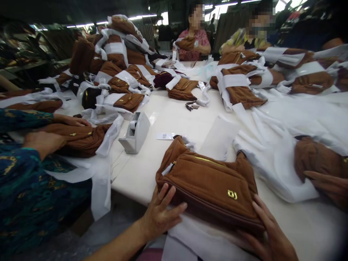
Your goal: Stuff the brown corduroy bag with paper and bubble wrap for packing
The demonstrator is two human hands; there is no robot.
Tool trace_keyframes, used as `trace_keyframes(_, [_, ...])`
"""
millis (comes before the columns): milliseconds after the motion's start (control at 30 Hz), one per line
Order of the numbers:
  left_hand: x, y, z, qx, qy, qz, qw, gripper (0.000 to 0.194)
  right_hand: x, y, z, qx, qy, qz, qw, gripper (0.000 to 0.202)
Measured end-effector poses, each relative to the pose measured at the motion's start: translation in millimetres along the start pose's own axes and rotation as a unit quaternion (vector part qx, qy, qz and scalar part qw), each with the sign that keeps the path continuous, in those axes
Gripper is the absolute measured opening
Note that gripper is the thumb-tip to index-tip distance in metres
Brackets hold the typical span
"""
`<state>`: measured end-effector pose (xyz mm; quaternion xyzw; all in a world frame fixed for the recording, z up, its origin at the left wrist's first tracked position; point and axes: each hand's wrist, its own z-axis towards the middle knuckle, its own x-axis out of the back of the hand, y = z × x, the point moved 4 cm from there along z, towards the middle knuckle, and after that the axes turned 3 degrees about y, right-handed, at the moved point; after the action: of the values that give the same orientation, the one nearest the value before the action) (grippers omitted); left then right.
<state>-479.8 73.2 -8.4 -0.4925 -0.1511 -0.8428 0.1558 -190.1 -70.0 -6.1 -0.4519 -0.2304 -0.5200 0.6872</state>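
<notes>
A brown corduroy bag (209, 185) with a gold zip and a small gold logo lies flat at the near edge of the white table (168, 123). White wrapping paper (201, 235) lies under its near side. My left hand (160, 210) rests with spread fingers on the bag's left near corner. My right hand (269, 235) presses on the bag's right near edge, fingers pointing up along it. Neither hand is closed around the bag.
A grey tape dispenser (136, 132) stands left of the bag, a small label (165, 136) beside it. Piles of wrapped brown bags (119, 72) fill the far table. A co-worker's hands (43, 141) at left press another bag (81, 139). Two more people (194, 40) sit opposite.
</notes>
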Motion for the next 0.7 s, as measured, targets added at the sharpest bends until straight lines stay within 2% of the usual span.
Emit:
trace_keyframes(133, [-4.4, 1, 18, 0.044, -0.009, -0.002, 0.999, 0.051, -21, 18, 69, 0.055, -0.012, 0.045, 0.997, 0.064])
trace_keyframes(200, [-1.9, 4, 26, 0.071, -0.001, -0.002, 0.997, 0.045, -22, 23, 97, 0.072, -0.013, 0.044, 0.996, 0.065])
trace_keyframes(267, [-0.3, 6, 30, 0.092, 0.014, -0.008, 0.996, 0.033, -15, 24, 109, 0.054, 0.003, 0.010, 0.998, 0.069])
trace_keyframes(367, [-2.9, 9, 30, 0.102, 0.025, -0.018, 0.994, 0.018, 4, 6, 94, 0.025, 0.045, -0.040, 0.998, 0.063])
trace_keyframes(400, [-4.6, 9, 30, 0.103, 0.025, -0.018, 0.994, 0.015, 8, -5, 84, 0.035, 0.040, -0.042, 0.998, 0.061])
trace_keyframes(467, [-8.0, 9, 29, 0.105, 0.027, -0.014, 0.994, 0.014, 9, -34, 64, 0.091, -0.014, -0.039, 0.995, 0.063])
trace_keyframes(533, [-10.0, 9, 30, 0.107, 0.030, -0.006, 0.994, 0.015, -2, -62, 45, 0.183, -0.094, -0.043, 0.978, 0.070])
trace_keyframes(600, [-9.1, 7, 32, 0.111, 0.035, 0.001, 0.993, 0.018, -18, -77, 31, 0.254, -0.140, -0.063, 0.955, 0.068])
trace_keyframes(700, [0.5, 3, 31, 0.094, 0.052, -0.017, 0.994, 0.013, -35, -62, 14, 0.257, -0.120, -0.080, 0.956, 0.052])
